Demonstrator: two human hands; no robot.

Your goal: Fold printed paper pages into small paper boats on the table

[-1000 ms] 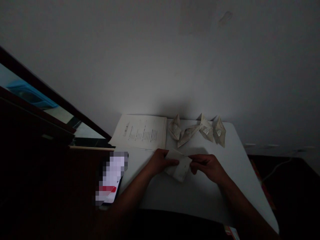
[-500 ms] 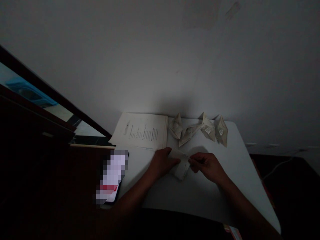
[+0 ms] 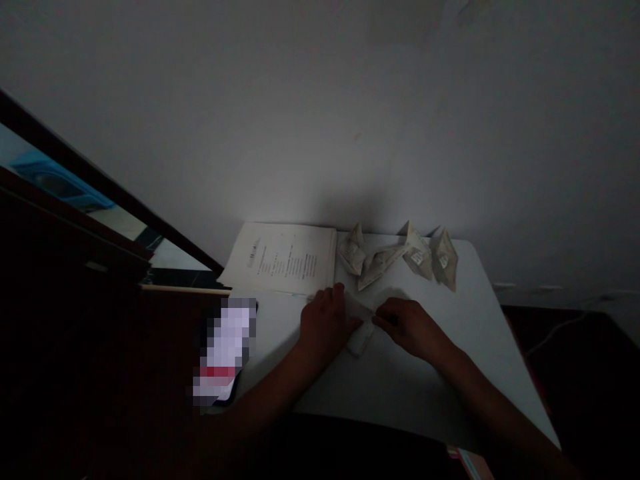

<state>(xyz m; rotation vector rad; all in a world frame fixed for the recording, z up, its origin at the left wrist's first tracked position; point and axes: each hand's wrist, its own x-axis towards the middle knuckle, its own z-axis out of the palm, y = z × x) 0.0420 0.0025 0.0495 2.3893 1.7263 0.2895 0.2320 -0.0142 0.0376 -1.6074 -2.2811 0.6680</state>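
A small folded sheet of paper (image 3: pixel 360 341) lies low over the white table between my hands. My left hand (image 3: pixel 326 323) holds its left side, the thumb lying across the paper and the other fingers bent. At the paper's right edge, my right hand (image 3: pixel 407 325) pinches it between thumb and fingertips. Part of the sheet is hidden by my left hand. Just beyond it stand several folded paper boats with print on them, among them a left one (image 3: pixel 353 252), a tilted one (image 3: pixel 381 263) and a right one (image 3: pixel 445 260).
An open book (image 3: pixel 285 260) with printed text lies at the table's back left. A phone (image 3: pixel 227 350) with a lit, blurred screen rests on the left edge of the white table (image 3: pixel 490 347). Behind is a grey wall (image 3: pixel 300 120); a dark wooden frame (image 3: pixel 110 187) stands at left.
My left hand has shifted slightly, with its fingers lifting and curling beside the paper. The sheet sits flatter and more of it is covered. My right hand has moved slightly left with its pinch.
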